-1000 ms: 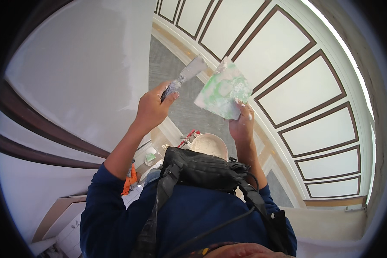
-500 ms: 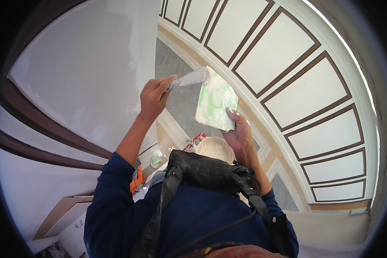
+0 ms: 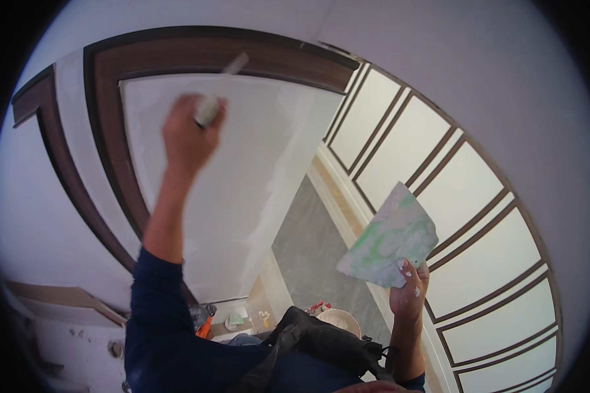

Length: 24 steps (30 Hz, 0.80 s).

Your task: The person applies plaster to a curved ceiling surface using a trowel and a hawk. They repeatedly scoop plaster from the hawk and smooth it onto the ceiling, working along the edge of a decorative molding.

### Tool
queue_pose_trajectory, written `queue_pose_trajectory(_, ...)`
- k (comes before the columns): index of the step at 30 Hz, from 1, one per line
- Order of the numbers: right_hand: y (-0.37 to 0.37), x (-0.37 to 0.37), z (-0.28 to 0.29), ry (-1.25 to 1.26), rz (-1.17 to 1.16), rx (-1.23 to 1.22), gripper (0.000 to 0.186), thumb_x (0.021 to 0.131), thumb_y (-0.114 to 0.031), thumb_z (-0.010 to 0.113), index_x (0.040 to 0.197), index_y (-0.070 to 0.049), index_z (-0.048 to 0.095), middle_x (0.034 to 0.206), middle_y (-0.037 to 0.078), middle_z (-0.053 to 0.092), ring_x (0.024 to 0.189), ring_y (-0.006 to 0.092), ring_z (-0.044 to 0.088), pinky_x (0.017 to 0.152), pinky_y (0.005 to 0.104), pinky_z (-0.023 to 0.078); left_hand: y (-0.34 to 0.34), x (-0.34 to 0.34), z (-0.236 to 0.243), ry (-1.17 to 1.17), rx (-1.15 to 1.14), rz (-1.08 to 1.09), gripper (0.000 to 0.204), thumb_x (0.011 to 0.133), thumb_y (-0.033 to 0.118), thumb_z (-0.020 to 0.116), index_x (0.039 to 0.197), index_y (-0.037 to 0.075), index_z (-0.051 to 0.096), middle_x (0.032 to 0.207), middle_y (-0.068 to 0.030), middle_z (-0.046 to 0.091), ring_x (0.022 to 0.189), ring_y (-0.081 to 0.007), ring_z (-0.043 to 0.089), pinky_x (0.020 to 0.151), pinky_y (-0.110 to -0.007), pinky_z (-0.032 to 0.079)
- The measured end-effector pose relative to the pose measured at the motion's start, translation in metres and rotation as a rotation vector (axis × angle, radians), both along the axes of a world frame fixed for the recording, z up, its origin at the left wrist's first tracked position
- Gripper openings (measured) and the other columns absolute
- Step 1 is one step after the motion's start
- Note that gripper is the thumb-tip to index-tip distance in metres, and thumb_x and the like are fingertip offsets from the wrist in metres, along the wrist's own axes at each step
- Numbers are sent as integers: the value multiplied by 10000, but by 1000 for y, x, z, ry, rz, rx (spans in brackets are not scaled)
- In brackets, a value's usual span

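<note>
Raised at the upper left, my left hand (image 3: 189,139) is closed round the handle of a putty knife (image 3: 207,111), blurred by motion. Its pale blade points up and right across the dark brown moulding (image 3: 170,56) that frames a grey-white wall panel (image 3: 210,209). Whether the blade touches the moulding or the panel, I cannot tell. To the right and lower, my right hand (image 3: 410,295) grips the bottom corner of a flat board (image 3: 396,239) smeared with white and green filler. White spots stick to the thumb and fingers.
Below, a round tub of pale filler (image 3: 341,321) is partly hidden behind a black bag (image 3: 321,344) on my front. White panels with brown frames (image 3: 482,275) line the wall at right. Grey flooring (image 3: 311,239) runs between. Something orange (image 3: 205,326) lies low at left.
My left hand has lifted the putty knife off the board, up and left to the top of the panel. The board has moved right and down. The view has tilted up.
</note>
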State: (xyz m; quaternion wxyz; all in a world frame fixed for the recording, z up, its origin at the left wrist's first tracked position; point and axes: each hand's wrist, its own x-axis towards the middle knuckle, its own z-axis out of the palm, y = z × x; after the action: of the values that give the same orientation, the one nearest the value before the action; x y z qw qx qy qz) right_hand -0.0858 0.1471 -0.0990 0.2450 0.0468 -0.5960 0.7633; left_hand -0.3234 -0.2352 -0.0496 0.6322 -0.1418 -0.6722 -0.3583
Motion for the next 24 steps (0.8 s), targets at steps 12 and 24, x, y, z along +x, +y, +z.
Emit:
queue_pose_trajectory(12,-217,-59,340,1107,-1091,1762,142,872,-76,611,952,34,653,914,176,664,795,343,663,705,419,539,-98,-69,115,-194,-110,202,338,932,279,628,1080,-17,697,1229,-171,637,1321,-340,465,1128,-426,349)
queue_pose_trajectory(24,-226,-149,514,970,-1665,2865,165,895,-100,574,997,-15,672,1012,130,659,891,295,664,743,425,558,-107,-116,102,195,25,-30,162,883,104,651,891,-57,646,954,-145,612,968,-330,545,870,-435,436)
